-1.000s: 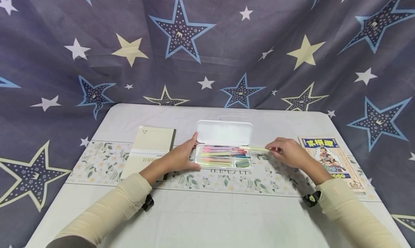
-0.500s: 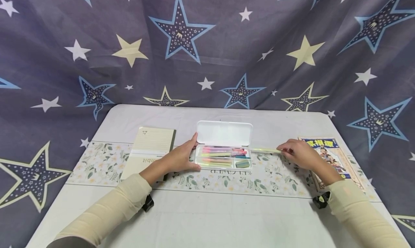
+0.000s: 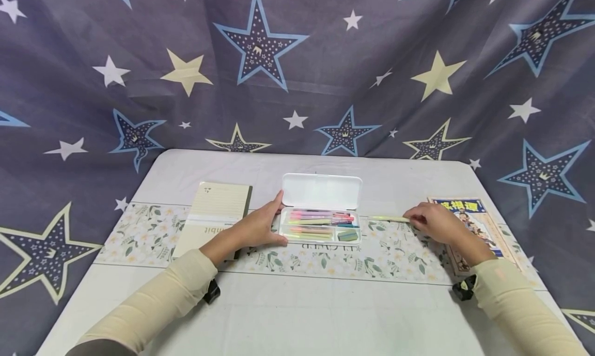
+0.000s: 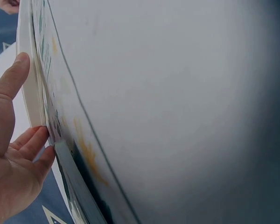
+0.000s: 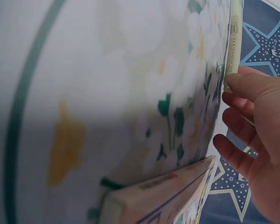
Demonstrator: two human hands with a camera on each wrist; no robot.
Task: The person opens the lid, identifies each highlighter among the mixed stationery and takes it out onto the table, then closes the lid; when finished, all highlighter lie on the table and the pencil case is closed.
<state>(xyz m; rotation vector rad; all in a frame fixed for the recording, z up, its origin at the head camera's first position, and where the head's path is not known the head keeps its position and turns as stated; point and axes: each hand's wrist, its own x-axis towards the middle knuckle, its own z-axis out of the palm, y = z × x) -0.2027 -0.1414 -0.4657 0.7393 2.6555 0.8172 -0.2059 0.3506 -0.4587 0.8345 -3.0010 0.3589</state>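
Observation:
In the head view an open white pencil case [image 3: 321, 242] lies mid-table with its lid [image 3: 322, 189] tipped back. Several pens [image 3: 310, 221] and a green eraser [image 3: 347, 235] are inside. My left hand [image 3: 257, 224] holds its left end, thumb at the near corner and fingers at the far side; the left wrist view has the thumb along the case's wall [image 4: 33, 93]. To the right of the case, my right hand [image 3: 432, 221] pinches one end of a pale yellow pen [image 3: 389, 218]. Small dark print shows on that pen [image 5: 234, 42] in the right wrist view.
Left of the case lies a cream notebook [image 3: 223, 203], partly under my left forearm. A comic-style book [image 3: 474, 227] lies at the right, partly covered by my right hand and wrist. A flower-print band [image 3: 325, 263] crosses the white tabletop [image 3: 325, 314]; star-patterned cloth [image 3: 297, 77] hangs behind.
My right hand has moved right, drawing the yellow pen away from the pencil case, and now overlaps the book. My left hand and the case stay where they were.

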